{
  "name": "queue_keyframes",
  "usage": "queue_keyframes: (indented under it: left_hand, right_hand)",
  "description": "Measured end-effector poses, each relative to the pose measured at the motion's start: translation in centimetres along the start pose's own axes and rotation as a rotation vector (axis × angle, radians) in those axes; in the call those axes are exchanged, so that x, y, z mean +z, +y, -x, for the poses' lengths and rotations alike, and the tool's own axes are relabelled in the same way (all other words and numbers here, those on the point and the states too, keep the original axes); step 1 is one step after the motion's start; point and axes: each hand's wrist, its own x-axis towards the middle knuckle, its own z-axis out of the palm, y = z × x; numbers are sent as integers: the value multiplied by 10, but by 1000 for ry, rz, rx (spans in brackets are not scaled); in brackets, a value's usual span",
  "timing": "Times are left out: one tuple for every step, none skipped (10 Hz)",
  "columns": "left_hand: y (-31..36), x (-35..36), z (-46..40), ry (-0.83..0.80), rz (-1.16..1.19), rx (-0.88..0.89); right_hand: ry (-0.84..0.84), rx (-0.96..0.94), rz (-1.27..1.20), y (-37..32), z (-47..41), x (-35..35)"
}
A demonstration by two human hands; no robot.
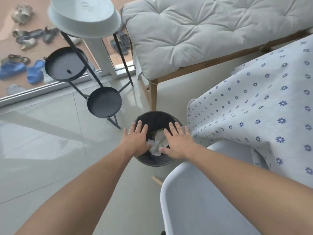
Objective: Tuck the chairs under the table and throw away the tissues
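A round black bin [153, 162] stands on the floor beside the table. Both my hands hover flat over its mouth with fingers spread. My left hand [138, 137] covers the bin's left side, my right hand [176, 141] its right. Crumpled white tissues [158, 143] show between the two hands, inside or just above the bin; neither hand grips them. A white plastic chair [199, 200] sits at the lower right under my right forearm, next to the table with a flowered cloth [264, 106].
A black three-tier metal stand [104, 102] holding a white basin [84, 16] stands left of the bin. A wooden bench with a grey cushion [194, 31] lies behind. Shoes [20, 68] lie beyond a glass door at the far left. The floor is pale tile.
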Motion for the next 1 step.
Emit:
queue_keyframes:
  left_hand:
    - [-2, -27, 23, 18, -57, 19]
  right_hand:
    - [48, -19, 18, -5, 17, -20]
